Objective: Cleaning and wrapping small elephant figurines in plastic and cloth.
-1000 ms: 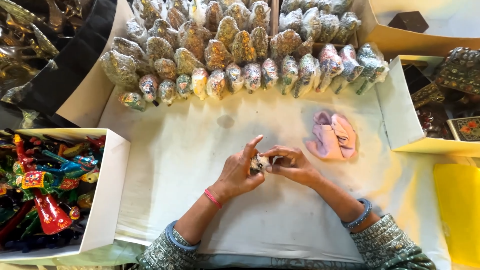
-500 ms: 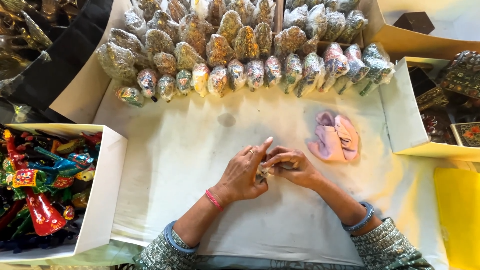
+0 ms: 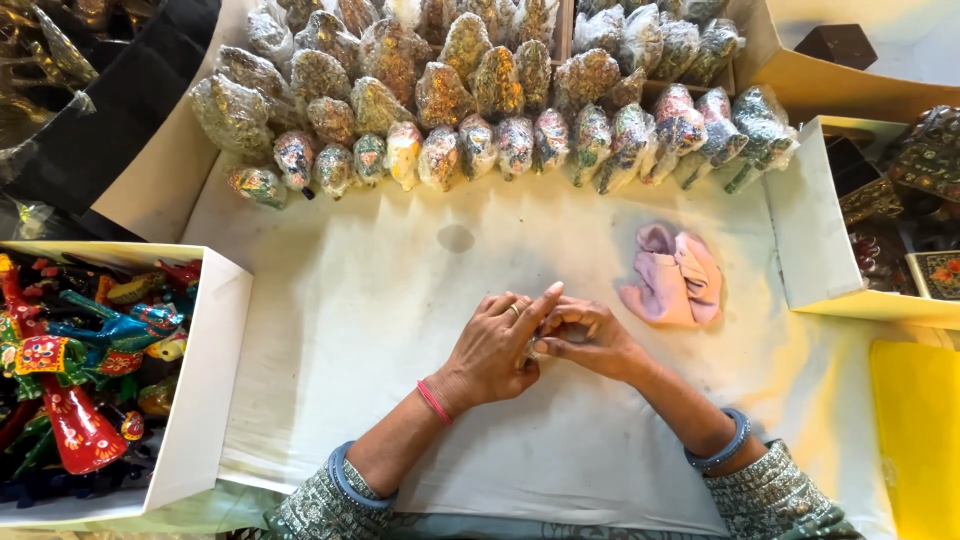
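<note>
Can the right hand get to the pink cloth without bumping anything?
Probably yes. The pink cloth lies just up and to the outer side of the right hand, with only bare white sheet between them. But both hands are closed together around something small, so the right hand isn't free.

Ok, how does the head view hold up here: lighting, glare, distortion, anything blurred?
Head view: even, soft light on the white cloth, only faint shadows under the left hand and right hand; small glints on the wrapped figurines; wide-angle bending at the edges; sharp overall, but the small thing between the hands is too hidden to identify.
</note>
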